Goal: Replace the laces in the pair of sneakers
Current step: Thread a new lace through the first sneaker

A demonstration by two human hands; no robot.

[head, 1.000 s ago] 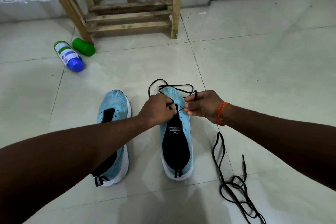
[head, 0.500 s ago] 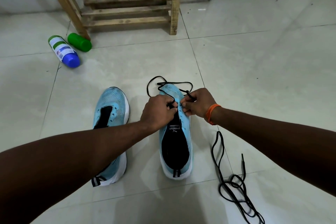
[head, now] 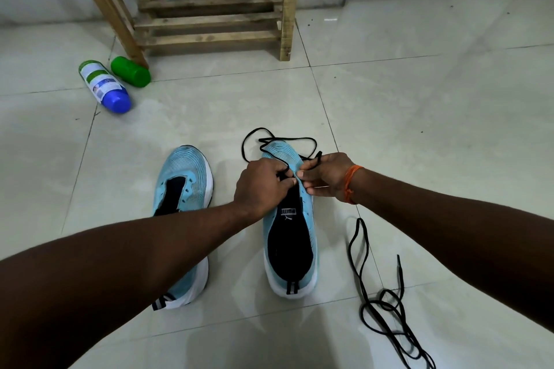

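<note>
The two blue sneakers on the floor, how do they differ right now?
The right sneaker has a black lace at its front, looping past the toe; the left sneaker shows no lace. The left hand and right hand grip that lace over the right sneaker; no hand is on the left sneaker, which the forearm partly hides. Both are light blue with white soles, toes pointing away.

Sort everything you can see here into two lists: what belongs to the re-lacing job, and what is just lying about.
Belongs to the job: left sneaker; right sneaker; black lace, pinched by left hand and right hand; spare lace on the floor.

Just lying about: blue-and-white bottle; green bottle; wooden stand.
</note>
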